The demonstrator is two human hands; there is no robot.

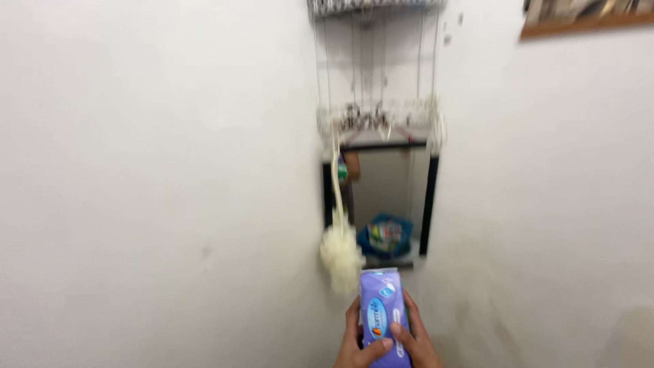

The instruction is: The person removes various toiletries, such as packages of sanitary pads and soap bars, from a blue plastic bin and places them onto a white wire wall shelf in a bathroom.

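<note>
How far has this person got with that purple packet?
Picked up: both hands, left hand and right hand, grip the purple plastic wipes packet. In hand: it is held up below the cream mesh bath sponge hanging from the white wire corner rack. Left: it rests nowhere yet.

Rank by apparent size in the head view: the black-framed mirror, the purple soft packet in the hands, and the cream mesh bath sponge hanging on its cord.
1. Black-framed mirror, clearly largest.
2. Purple soft packet, though it is nearest the camera, which flatters it.
3. Cream mesh bath sponge, counting the puff alone; close to the packet, so this order is unsure.
</note>
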